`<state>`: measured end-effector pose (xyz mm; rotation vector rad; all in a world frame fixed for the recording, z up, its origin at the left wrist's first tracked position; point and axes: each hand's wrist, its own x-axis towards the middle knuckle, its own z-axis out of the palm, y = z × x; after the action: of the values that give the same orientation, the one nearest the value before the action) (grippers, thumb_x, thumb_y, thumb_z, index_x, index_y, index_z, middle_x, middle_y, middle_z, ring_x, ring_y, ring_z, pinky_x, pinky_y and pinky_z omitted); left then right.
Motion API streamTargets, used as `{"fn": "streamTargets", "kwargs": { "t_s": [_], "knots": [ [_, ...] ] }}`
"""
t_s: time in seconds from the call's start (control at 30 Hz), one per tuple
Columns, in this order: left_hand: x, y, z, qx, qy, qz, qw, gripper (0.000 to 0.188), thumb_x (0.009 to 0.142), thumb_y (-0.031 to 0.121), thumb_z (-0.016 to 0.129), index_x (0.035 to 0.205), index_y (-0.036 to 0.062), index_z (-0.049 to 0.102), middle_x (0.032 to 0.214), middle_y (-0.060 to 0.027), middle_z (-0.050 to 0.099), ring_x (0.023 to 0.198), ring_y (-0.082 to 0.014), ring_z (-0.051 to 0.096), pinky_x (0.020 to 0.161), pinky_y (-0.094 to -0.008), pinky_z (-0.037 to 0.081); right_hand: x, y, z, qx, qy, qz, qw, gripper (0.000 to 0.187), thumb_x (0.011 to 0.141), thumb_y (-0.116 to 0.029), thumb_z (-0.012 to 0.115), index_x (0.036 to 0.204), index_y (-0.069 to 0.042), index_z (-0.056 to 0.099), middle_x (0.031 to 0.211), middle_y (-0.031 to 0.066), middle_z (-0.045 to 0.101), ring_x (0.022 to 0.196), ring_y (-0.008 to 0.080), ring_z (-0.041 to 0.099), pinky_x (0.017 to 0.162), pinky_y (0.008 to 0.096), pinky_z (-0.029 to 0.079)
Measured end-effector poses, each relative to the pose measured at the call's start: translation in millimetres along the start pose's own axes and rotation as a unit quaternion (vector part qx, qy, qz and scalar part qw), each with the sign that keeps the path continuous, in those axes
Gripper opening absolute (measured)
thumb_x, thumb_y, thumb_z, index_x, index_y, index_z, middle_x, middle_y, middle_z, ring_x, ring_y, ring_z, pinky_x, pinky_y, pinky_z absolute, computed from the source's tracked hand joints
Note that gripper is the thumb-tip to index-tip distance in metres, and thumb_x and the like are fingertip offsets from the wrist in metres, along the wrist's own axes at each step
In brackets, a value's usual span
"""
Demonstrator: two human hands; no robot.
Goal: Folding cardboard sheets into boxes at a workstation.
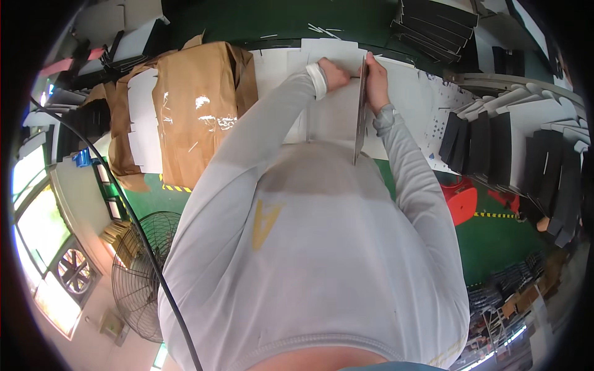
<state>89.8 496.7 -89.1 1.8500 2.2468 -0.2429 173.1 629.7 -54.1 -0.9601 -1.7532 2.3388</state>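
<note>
On the work table lies a white cardboard piece in front of my body, its far tab reaching the table's back edge. A thin grey-brown cardboard panel stands upright at its right side, seen nearly edge-on. My right hand holds this panel from the right, thumb side up along its far end; some fingers are hidden. Just left of the panel, my left hand is closed, its fingers curled down near the white cardboard's surface. What those fingers hold, if anything, is hidden.
Brown wrapping paper covers a stack at the left. Black and white folded cardboard pieces stand in rows at the right, with more dark pieces at the back. A red stool and a fan stand nearby. A black cable hangs at left.
</note>
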Motion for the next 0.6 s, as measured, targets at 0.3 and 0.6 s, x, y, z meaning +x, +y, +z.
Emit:
{"fn": "streamTargets", "kwargs": {
  "t_s": [0.3,0.6],
  "knots": [
    [12,5,-3,-0.004,0.045,-0.031,0.999,0.016,0.079,0.021,0.051,0.085,0.0200,0.065,0.082,0.0019,0.067,0.071,-0.0244,0.067,0.051,-0.0457,0.050,11,10,-6,0.030,-0.021,-0.006,0.999,0.043,0.092,-0.041,0.047,0.090,-0.002,0.064,0.078,0.0001,0.058,0.070,0.0088,0.048,0.067,0.0225,0.040],
    [-27,-13,5,-0.011,0.094,-0.009,0.995,0.020,0.077,0.018,0.051,0.093,0.0073,0.056,0.083,-0.0077,0.062,0.079,-0.0260,0.063,0.066,-0.0381,0.050,11,5,-11,0.026,-0.053,-0.073,0.996,0.049,0.095,-0.042,0.040,0.058,-0.009,0.041,0.060,0.0009,0.044,0.057,0.0107,0.039,0.056,0.0245,0.032]
  ]
}}
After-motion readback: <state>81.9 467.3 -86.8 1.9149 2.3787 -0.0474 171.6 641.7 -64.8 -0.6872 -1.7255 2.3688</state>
